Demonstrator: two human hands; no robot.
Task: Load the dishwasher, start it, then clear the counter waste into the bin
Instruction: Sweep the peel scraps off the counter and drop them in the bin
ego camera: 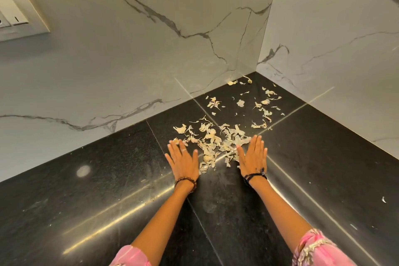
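I have two hands on the black counter [108,190], one on each side of the waste. My left hand [182,158] lies flat, palm down, fingers straight and spread, holding nothing; its fingertips touch the left edge of the dry peel scraps [216,142]. My right hand [252,157] is also flat, fingers straight and close together, holding nothing, its inner edge against the right side of the same heap. The main heap sits between the two hands and just beyond the fingertips. Thinner scatter [264,108] extends farther out toward the corner where two marble wall panels [129,49] meet; the pieces are too many to count. One stray flake [383,199] lies well to the right of my right hand. One wall switch plate [19,13] sits at upper left.
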